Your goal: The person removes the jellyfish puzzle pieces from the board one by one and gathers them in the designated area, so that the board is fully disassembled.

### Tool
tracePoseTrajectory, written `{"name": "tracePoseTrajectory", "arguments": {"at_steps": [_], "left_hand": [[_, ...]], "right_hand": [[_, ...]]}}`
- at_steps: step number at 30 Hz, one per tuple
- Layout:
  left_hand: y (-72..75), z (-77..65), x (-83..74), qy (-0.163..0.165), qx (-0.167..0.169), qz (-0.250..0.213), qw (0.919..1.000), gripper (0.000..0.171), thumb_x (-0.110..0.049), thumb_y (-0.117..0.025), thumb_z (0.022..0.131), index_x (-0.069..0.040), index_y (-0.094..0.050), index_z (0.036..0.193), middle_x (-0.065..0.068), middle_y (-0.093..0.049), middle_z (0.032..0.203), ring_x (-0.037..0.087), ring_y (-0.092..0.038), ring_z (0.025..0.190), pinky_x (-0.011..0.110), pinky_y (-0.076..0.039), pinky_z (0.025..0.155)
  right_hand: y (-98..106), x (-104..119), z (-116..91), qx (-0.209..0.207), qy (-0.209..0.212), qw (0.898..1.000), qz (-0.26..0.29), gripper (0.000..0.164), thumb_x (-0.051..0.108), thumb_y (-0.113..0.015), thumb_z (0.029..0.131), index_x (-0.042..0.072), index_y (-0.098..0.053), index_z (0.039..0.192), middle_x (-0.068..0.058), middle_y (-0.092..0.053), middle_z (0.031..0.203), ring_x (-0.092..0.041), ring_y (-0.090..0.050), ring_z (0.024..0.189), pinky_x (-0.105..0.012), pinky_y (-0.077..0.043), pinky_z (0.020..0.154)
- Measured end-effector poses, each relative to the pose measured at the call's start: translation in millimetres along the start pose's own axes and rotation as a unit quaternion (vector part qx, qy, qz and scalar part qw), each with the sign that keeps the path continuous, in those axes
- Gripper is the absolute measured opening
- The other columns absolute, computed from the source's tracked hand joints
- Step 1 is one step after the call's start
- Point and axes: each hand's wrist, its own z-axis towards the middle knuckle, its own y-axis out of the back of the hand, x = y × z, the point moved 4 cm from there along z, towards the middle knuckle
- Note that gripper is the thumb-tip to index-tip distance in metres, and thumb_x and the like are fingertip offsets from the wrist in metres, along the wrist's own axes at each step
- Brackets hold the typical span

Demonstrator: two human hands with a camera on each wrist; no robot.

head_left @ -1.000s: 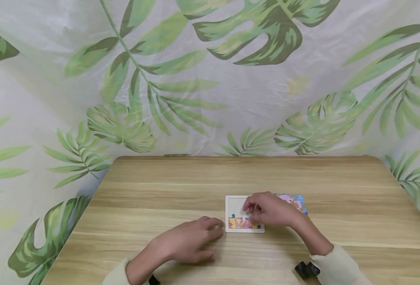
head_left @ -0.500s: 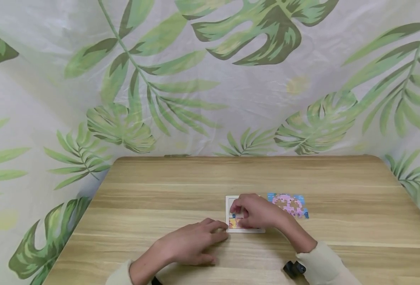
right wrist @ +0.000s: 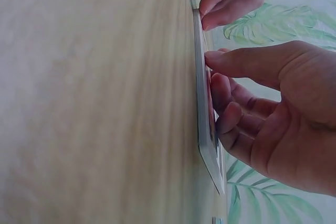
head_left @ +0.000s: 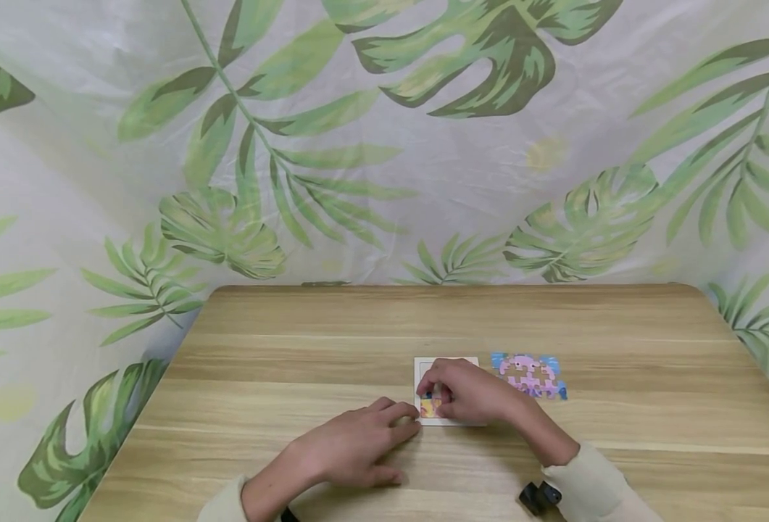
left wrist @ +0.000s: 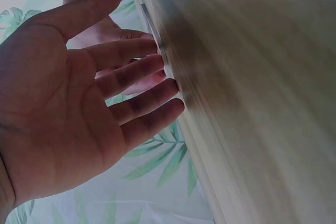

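Observation:
A white puzzle tray point(head_left: 449, 422) lies on the table, its bottom row filled with colourful jigsaw pieces point(head_left: 428, 409). Over it bends my right hand point(head_left: 472, 391), thumb and curled fingers down at a puzzle piece near the left side of the tray; the hand hides most of that piece. From the right wrist view, the fingertips of this right hand point(right wrist: 278, 108) meet the tray's point(right wrist: 201, 87) inner surface. My left hand point(head_left: 358, 442) rests at the tray's lower left, its fingertips at the border. In the left wrist view the left hand point(left wrist: 68, 103) has its fingers extended, palm visible.
Right of the tray lies a partly assembled group of pink and blue puzzle pieces point(head_left: 528, 370) with gaps in its middle. All this lies on a wooden table point(head_left: 306, 326). A leaf-patterned cloth point(head_left: 332, 145) hangs behind the far edge.
My right hand has moved left and down over the tray, uncovering the group of pieces at the right. My left hand has shifted slightly right, up to the tray's border.

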Motion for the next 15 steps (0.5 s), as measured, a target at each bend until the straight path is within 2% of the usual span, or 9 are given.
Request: {"name": "tracePoseTrajectory", "arguments": {"at_steps": [8,15], "left_hand": [[-0.2,0.3,-0.1,0.012,0.011,-0.009,0.9998,0.063,-0.047,-0.074,0.1,-0.016,-0.06,0.153,-0.003,-0.05,0.16,0.017,-0.051,0.142,0.033,-0.057,0.106],[-0.8,0.4,-0.1,0.015,0.015,-0.018,0.9996,0.064,-0.048,-0.074,0.1,-0.016,-0.059,0.154,-0.003,-0.048,0.162,0.017,-0.05,0.144,0.033,-0.057,0.106]], "right_hand": [[-0.2,0.6,-0.3,-0.002,-0.009,1.0,-0.002,0.034,-0.004,-0.075,0.09,0.009,-0.075,0.122,-0.002,-0.066,0.105,-0.003,-0.053,0.075,-0.021,-0.049,0.071],[-0.6,-0.8,-1.3,-0.007,-0.01,1.0,0.001,0.031,-0.006,-0.075,0.089,0.007,-0.078,0.117,-0.002,-0.063,0.1,-0.009,-0.055,0.079,-0.021,-0.049,0.072]]}}
